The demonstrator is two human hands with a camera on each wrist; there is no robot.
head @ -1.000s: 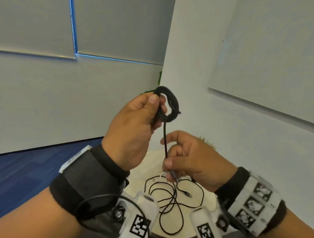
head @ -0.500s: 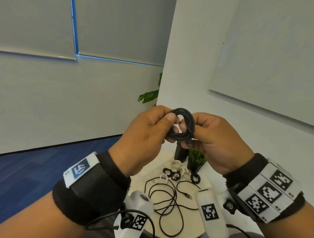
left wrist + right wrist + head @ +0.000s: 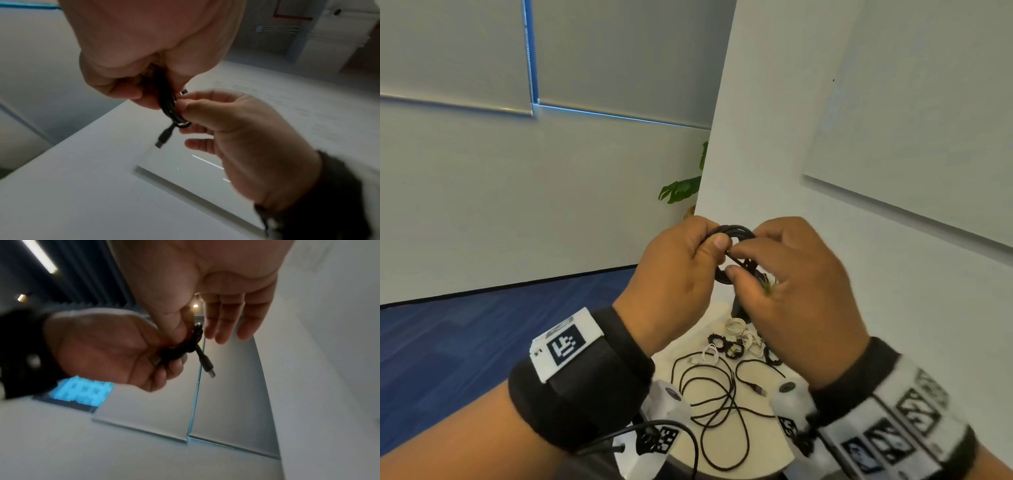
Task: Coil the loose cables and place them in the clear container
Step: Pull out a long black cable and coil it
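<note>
I am pinching the black coil point(image 3: 732, 236) in my left hand point(image 3: 674, 274), raised above the tabletop point(image 3: 763, 445); right of it, my right hand point(image 3: 798, 284) is pinching the plug end point(image 3: 163, 138). It wants tucking snugly, so loops don't spring loose.

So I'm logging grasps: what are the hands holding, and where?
Both hold the coiled black cable: left hand pinches the bundle's left side, right hand pinches its right side.
</note>
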